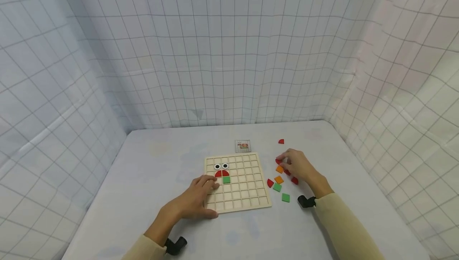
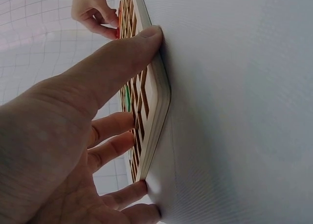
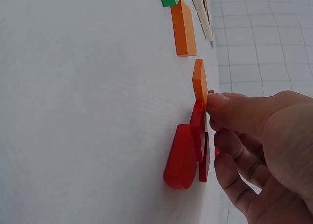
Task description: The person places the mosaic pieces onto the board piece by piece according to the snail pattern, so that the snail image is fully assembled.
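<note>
A pale wooden grid board (image 1: 247,202) lies on the table. Two eye tiles (image 1: 221,166), two red quarter-circle tiles (image 1: 218,174) and a green square tile (image 1: 226,180) sit in its upper left cells. My left hand (image 1: 198,198) rests at the board's near left corner, thumb along the near edge and fingers spread, some of them over the cells. To the right of the board, my right hand (image 1: 299,167) pinches a red quarter-circle tile (image 1: 278,161) between thumb and fingertip. Under and beside that hand lie loose red tiles (image 3: 181,158) and an orange tile (image 3: 199,79).
Loose green squares (image 1: 285,197), another orange square (image 1: 279,179) and a red tile (image 1: 270,183) lie right of the board. A single red tile (image 1: 281,141) lies farther back. Behind the board is a small picture card (image 1: 243,146). Gridded white curtains (image 1: 229,52) surround the table.
</note>
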Demonstrator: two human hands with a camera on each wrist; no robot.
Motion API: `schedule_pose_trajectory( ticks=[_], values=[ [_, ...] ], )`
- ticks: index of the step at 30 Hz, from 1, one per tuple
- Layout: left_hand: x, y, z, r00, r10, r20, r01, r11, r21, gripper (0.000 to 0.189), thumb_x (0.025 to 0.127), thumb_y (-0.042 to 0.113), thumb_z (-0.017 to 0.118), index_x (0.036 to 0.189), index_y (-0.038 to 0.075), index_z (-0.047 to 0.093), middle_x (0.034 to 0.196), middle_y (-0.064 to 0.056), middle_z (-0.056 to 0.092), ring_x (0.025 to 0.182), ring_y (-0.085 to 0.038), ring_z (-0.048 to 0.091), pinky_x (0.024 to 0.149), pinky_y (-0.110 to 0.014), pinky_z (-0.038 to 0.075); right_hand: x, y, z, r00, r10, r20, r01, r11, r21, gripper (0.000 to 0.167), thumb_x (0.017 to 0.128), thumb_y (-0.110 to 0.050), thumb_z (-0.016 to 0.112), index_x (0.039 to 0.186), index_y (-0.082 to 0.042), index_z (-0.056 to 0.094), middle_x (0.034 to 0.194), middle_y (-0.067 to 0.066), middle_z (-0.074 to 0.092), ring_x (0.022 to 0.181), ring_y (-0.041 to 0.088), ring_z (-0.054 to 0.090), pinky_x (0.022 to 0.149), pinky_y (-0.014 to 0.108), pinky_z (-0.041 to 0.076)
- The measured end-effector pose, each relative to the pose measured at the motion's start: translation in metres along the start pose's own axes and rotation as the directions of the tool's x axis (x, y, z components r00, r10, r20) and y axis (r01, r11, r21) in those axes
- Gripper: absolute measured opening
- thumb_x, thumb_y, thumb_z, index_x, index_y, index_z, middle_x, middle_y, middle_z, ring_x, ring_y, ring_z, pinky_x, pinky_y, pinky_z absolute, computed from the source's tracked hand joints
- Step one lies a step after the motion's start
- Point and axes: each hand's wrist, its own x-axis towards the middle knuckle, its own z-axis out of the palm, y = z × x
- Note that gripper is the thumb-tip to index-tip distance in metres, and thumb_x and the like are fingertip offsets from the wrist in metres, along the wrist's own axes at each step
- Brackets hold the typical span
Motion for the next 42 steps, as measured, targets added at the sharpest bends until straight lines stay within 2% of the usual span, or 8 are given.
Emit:
schedule_pose_trajectory(
  ticks=[5,9,15,18,21,27,35,42],
  values=[
    [0.000,0.001,0.000,1.000,0.000,-0.001,0.000,1.000,-0.004,0.091,0.088,0.040,0.105,0.160,0.005,0.061,0.175,-0.019,0.047,0.162,-0.056,0.042,0.132,-0.075,0.042,-0.001,-0.003,-0.002,0.999,-0.011,-0.043,0.012,1.000,0.013,0.027,0.108,-0.014,0.085,0.134,-0.008,0.086,0.123,0.012,0.077,0.090,0.019,0.061,0.069,0.024,0.056],
    [0.001,0.000,0.000,1.000,-0.006,-0.005,0.006,1.000,0.007,0.092,0.088,0.040,0.105,0.160,0.005,0.061,0.175,-0.018,0.048,0.162,-0.056,0.043,0.132,-0.074,0.042,-0.004,-0.013,-0.004,0.996,-0.053,-0.073,0.055,0.998,0.027,0.024,0.106,-0.013,0.087,0.130,-0.009,0.088,0.122,0.011,0.079,0.091,0.020,0.063,0.068,0.024,0.056],
    [0.002,0.002,0.000,1.000,-0.004,-0.002,0.004,1.000,0.013,0.091,0.087,0.040,0.105,0.160,0.005,0.062,0.174,-0.019,0.048,0.162,-0.057,0.043,0.132,-0.075,0.042,-0.012,-0.032,0.002,0.988,-0.133,-0.083,0.137,0.990,0.036,0.021,0.105,-0.011,0.088,0.126,-0.011,0.088,0.119,0.005,0.080,0.093,0.015,0.065,0.074,0.022,0.057],
    [0.001,0.002,0.001,1.000,0.006,0.004,-0.006,1.000,0.011,0.091,0.087,0.040,0.105,0.159,0.004,0.062,0.174,-0.020,0.048,0.161,-0.057,0.043,0.131,-0.076,0.042,-0.016,-0.042,0.008,0.976,-0.202,-0.085,0.206,0.977,0.048,0.020,0.104,-0.009,0.089,0.123,-0.011,0.088,0.117,0.005,0.081,0.093,0.012,0.066,0.074,0.022,0.058],
    [0.000,0.003,0.000,1.000,0.013,0.007,-0.013,1.000,0.012,0.090,0.088,0.040,0.104,0.159,0.004,0.062,0.174,-0.020,0.048,0.161,-0.058,0.044,0.130,-0.076,0.043,-0.018,-0.054,0.017,0.955,-0.284,-0.084,0.289,0.955,0.060,0.018,0.102,-0.007,0.090,0.120,-0.009,0.088,0.115,0.006,0.081,0.089,0.010,0.067,0.071,0.021,0.057],
    [0.001,0.001,-0.001,1.000,0.007,-0.009,-0.006,1.000,0.018,0.088,0.088,0.039,0.104,0.158,0.006,0.063,0.174,-0.018,0.048,0.161,-0.057,0.044,0.129,-0.076,0.044,-0.017,-0.081,0.034,0.912,-0.407,-0.039,0.409,0.909,0.083,0.014,0.103,-0.005,0.088,0.117,-0.008,0.088,0.114,0.006,0.081,0.088,0.008,0.067,0.072,0.020,0.057],
    [0.002,0.003,-0.003,1.000,-0.011,0.000,0.011,1.000,0.000,0.088,0.087,0.038,0.105,0.157,0.006,0.064,0.173,-0.018,0.049,0.160,-0.058,0.044,0.129,-0.076,0.044,-0.018,-0.115,0.055,0.908,-0.414,0.066,0.405,0.908,0.110,0.011,0.105,-0.012,0.089,0.116,-0.012,0.089,0.111,0.001,0.079,0.091,0.006,0.066,0.080,0.020,0.058],
    [0.000,0.003,-0.003,1.000,0.001,-0.007,-0.001,1.000,0.005,0.084,0.088,0.039,0.105,0.155,0.006,0.064,0.172,-0.018,0.049,0.159,-0.058,0.045,0.128,-0.078,0.044,-0.016,-0.133,0.068,0.883,-0.453,0.120,0.443,0.891,0.104,0.009,0.104,-0.015,0.090,0.114,-0.014,0.091,0.109,-0.001,0.081,0.091,0.006,0.065,0.081,0.019,0.057]
  ],
)
